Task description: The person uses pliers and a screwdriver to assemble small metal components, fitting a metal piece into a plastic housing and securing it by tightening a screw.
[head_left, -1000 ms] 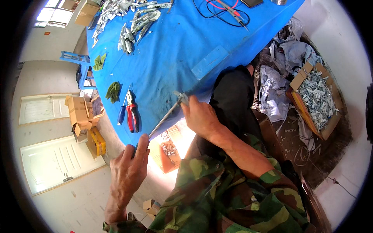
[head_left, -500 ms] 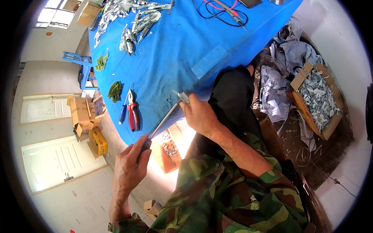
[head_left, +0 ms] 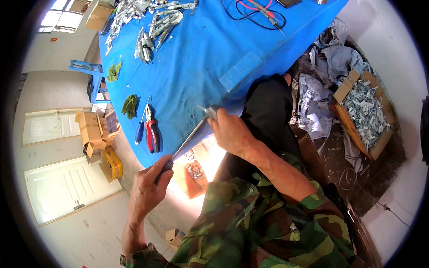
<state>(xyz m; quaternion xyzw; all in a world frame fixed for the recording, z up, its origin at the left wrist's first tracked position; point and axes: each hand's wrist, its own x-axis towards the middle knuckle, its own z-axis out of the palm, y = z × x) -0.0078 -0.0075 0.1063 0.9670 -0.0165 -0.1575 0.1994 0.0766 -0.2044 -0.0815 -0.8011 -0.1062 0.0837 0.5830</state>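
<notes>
The left hand [head_left: 147,190] is closed in a fist around the dark handle of a long metal file [head_left: 187,140], fingers clamped on it at the lower left end. The file's long axis runs on a slant from that handle up and to the right, and its tip points at the small grey metal piece [head_left: 209,111] held at the near edge of the blue table [head_left: 210,53]. The right hand [head_left: 232,134] grips that piece, fingers curled together around it, thumb side toward the table; the file's far end touches or lies just beside the piece, I cannot tell which. Both hands hang over the table's edge, above an orange box of small parts [head_left: 194,172] on the floor. On the table to the left lie one pair of red-handled pliers [head_left: 153,129] and one blue-handled tool [head_left: 140,129] side by side, both pointing away from the person. Two green cloths [head_left: 129,106] rest farther left, one above the other. Heaps of grey metal parts [head_left: 152,27] crowd the far side, too many to count. One cardboard box of metal scraps [head_left: 364,114] sits on the floor at right. Red and black leads [head_left: 257,11] lie at the top edge
</notes>
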